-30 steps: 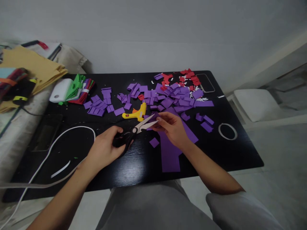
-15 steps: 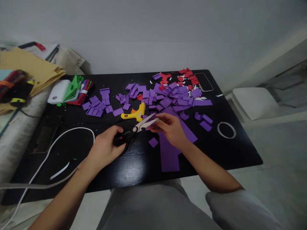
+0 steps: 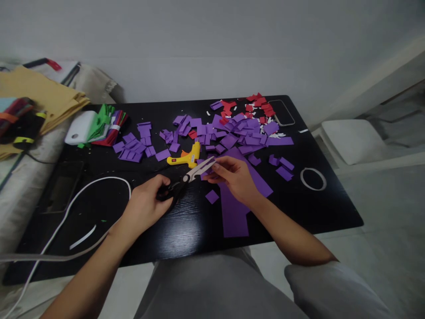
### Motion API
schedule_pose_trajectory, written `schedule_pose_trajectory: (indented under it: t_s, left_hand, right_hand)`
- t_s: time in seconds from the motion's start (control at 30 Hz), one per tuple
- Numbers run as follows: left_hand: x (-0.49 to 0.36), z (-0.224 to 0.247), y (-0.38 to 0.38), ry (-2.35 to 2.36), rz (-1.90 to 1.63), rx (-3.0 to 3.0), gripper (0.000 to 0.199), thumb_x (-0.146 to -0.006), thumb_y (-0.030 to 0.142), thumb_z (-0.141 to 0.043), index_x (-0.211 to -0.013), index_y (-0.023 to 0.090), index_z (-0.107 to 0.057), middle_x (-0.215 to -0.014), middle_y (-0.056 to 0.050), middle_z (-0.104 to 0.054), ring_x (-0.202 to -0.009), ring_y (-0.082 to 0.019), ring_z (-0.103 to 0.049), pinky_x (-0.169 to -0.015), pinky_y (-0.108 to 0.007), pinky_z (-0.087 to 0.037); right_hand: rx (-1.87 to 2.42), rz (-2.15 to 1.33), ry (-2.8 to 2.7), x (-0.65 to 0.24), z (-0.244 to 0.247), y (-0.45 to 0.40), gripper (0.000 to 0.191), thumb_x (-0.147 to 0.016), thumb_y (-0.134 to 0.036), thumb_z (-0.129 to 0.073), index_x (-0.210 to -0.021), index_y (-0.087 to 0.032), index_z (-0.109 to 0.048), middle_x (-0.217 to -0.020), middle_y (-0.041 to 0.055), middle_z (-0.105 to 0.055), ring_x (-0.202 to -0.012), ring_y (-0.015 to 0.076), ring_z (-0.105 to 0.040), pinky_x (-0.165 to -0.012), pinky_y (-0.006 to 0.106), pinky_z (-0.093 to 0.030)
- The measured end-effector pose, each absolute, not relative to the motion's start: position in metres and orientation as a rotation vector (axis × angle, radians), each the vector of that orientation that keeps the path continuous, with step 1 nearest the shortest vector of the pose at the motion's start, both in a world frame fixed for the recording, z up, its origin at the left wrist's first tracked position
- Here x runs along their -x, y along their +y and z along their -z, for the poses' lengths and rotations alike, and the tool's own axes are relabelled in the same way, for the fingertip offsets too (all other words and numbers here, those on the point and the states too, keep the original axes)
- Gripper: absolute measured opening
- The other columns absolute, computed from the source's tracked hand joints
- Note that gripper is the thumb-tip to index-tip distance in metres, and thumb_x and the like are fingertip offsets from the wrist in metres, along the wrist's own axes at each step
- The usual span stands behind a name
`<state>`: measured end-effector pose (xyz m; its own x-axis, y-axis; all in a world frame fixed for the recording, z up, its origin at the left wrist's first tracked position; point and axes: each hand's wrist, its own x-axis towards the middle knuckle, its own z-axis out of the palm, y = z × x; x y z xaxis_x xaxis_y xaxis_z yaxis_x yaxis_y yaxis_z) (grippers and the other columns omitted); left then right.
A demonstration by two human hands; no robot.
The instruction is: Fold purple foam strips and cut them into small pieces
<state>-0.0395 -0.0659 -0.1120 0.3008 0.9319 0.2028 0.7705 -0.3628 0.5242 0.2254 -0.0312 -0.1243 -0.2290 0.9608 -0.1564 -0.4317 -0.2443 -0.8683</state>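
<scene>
In my left hand point(image 3: 149, 199) are the black handles of a pair of scissors point(image 3: 187, 178), its blades pointing up and right, slightly parted. My right hand point(image 3: 232, 175) is closed in a pinch on a small piece of purple paper point(image 3: 203, 176) beside the blade tips; the fingers hide most of it. Under that hand lie larger purple sheets point(image 3: 234, 219). A single purple square point(image 3: 211, 196) rests just below the blades. Right behind the scissors a yellow glue gun point(image 3: 186, 158) lies on its side.
Cut and folded purple pieces point(image 3: 245, 128) spread across the back of the black table point(image 3: 282, 212), with red scraps point(image 3: 260, 104) behind them. A white ring point(image 3: 313, 179) lies at the right. At the left are a looping white cable point(image 3: 69, 204) and bundled coloured strips point(image 3: 111, 126).
The scissor blades have closed partway, from wider apart to nearly together, beside the paper in my right hand. Both hands stay in almost the same place.
</scene>
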Motion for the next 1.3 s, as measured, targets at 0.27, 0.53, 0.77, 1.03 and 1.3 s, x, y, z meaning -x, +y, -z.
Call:
schedule_pose_trajectory:
  t_s: [0.27, 0.53, 0.77, 1.03, 1.3]
  left_hand:
    - [0.038, 0.113, -0.068, 1.57, -0.687, -2.157, 0.019, -0.086, 0.037, -0.071, -0.083, 0.021, -0.061, -0.068, 0.004, -0.065, -0.059, -0.013, -0.061, -0.059, -0.024, -0.043]
    - [0.038, 0.113, -0.069, 1.688, -0.74, -1.871, 0.039, -0.082, 0.052, -0.077, -0.075, 0.021, -0.055, -0.064, 0.006, -0.054, -0.056, -0.011, -0.047, -0.055, -0.023, -0.037]
    - [0.04, 0.106, -0.07, 1.646, -0.584, -1.842, 0.042, -0.082, 0.057, -0.073, -0.096, 0.022, -0.054, -0.078, 0.003, -0.063, -0.066, -0.016, -0.059, -0.062, -0.027, -0.046]
    - [0.037, 0.112, -0.074, 1.687, -0.649, -1.771, 0.04, -0.085, 0.058, -0.072, -0.092, 0.022, -0.056, -0.075, 0.004, -0.063, -0.066, -0.015, -0.059, -0.061, -0.026, -0.044]
    - [0.027, 0.109, -0.079, 1.636, -0.691, -1.894, 0.036, -0.085, 0.054, -0.073, -0.093, 0.023, -0.057, -0.077, 0.003, -0.065, -0.066, -0.016, -0.062, -0.062, -0.027, -0.049]
  right_hand:
    - [0.907, -1.669, -0.862, -0.225, 0.125, -0.03, 0.034, -0.074, -0.044, -0.092, -0.092, -0.021, -0.074, -0.081, -0.0018, -0.08, -0.074, 0.0184, -0.082, -0.072, 0.028, -0.069]
    - [0.9, -1.63, -0.907, -0.227, 0.128, -0.03, 0.03, -0.081, -0.041, -0.088, -0.102, -0.023, -0.077, -0.092, 0.0016, -0.083, -0.079, 0.0191, -0.082, -0.073, 0.032, -0.069]
    - [0.892, -1.526, -0.968, -0.229, 0.129, -0.03, 0.02, -0.083, -0.03, -0.085, -0.103, -0.029, -0.081, -0.104, -0.0006, -0.081, -0.082, 0.0145, -0.076, -0.073, 0.029, -0.067]
    - [0.864, -1.621, -0.956, -0.231, 0.126, -0.031, 0.019, -0.087, -0.03, -0.076, -0.105, -0.027, -0.083, -0.093, 0.0006, -0.081, -0.08, 0.0174, -0.076, -0.082, 0.037, -0.066]
    - [0.909, -1.526, -0.893, -0.228, 0.129, -0.03, 0.023, -0.078, -0.032, -0.089, -0.094, -0.025, -0.074, -0.085, -0.0033, -0.078, -0.075, 0.0148, -0.075, -0.08, 0.034, -0.067]
